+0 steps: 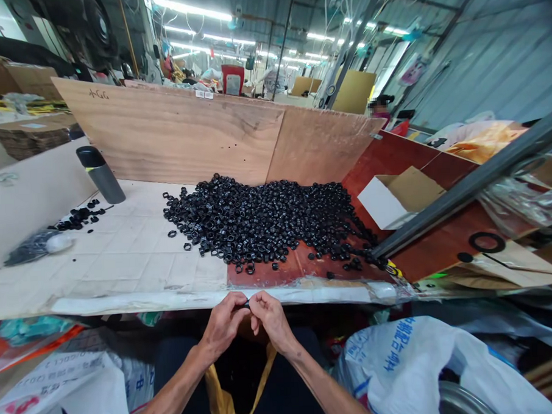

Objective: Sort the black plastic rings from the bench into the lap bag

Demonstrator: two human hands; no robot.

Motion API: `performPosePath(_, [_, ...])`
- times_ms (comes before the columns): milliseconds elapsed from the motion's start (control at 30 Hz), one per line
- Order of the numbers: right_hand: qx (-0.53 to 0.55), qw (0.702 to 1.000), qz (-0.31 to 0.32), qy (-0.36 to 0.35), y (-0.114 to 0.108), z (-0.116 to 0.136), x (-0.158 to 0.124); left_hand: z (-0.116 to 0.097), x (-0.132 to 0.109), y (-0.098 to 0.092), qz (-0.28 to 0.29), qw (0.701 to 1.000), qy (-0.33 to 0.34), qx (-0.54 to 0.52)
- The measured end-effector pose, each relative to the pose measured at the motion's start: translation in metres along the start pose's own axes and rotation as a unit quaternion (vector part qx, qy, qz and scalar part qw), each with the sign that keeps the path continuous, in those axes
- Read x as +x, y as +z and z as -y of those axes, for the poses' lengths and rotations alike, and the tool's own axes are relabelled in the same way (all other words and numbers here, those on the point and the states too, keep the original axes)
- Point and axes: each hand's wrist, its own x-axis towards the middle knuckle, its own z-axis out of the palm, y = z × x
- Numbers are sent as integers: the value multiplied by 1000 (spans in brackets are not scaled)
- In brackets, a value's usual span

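Observation:
My left hand (225, 321) and my right hand (269, 319) meet just off the table's front edge, fingers pinched together. Between the fingertips is a small black part (247, 304), mostly covered, so I cannot tell its exact shape. Beyond them on the table lies a wide heap of small black ring-shaped parts (267, 216), with a few loose rings along its near edge. Below the hands, between my legs, an open yellow-rimmed bag (218, 402) shows a dark inside.
A grey bottle (105, 181) stands at the left near a plastic bag of black pieces (28, 247). Wooden boards (185, 128) wall the back. An open carton (401, 195) and a slanting metal post (467, 192) are at the right. White sacks (402, 366) flank my legs.

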Motion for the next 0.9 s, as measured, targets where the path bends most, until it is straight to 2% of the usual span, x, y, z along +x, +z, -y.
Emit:
performPosePath(67, [54, 996, 4, 76, -1, 0, -1, 3, -3, -3, 43, 993, 95, 56])
performPosePath(133, [49, 990, 16, 129, -3, 0, -2, 3, -3, -8, 99, 976, 167, 98])
performPosePath(200, [25, 987, 18, 155, -4, -2, -3, 0, -1, -13, 139, 961, 205, 125])
performPosePath(300, [16, 975, 8, 220, -2, -8, -3, -8, 3, -19, 162, 949, 226, 146])
performPosePath(367, [-18, 972, 14, 232, -2, -11, -4, -12, 5, -19, 176, 954, 209, 125])
performPosePath(400, [-39, 975, 15, 216, -2, -12, -4, -13, 6, -18, 176, 963, 176, 99])
performPosePath(433, [-56, 982, 7, 182, -3, -11, -5, -15, 7, -17, 162, 977, 124, 64])
performPosePath(500, [-65, 995, -23, 70, -6, -6, -7, -18, 9, -13, 101, 994, -22, -26])
performPosePath(567, [-67, 997, -21, -27, -9, 2, -9, -22, 11, -9, 42, 978, -154, -131])
performPosePath(633, [-95, 990, -7, -106, -10, 9, -10, -26, 12, -5, 22, 948, -215, -234])
performPosePath(700, [-128, 982, -13, -136, -8, 12, -12, -28, 11, -1, 8, 932, -221, -288])
performPosePath(767, [-118, 985, -40, -123, -4, 11, -13, -27, 6, 2, -21, 948, -189, -254])
performPosePath(833, [-61, 994, -57, -66, 0, 8, -16, -23, -1, 4, -33, 980, -117, -156])
performPosePath(900, [13, 998, -55, 5, 2, 4, -18, -17, -9, 5, -9, 999, -11, -44])
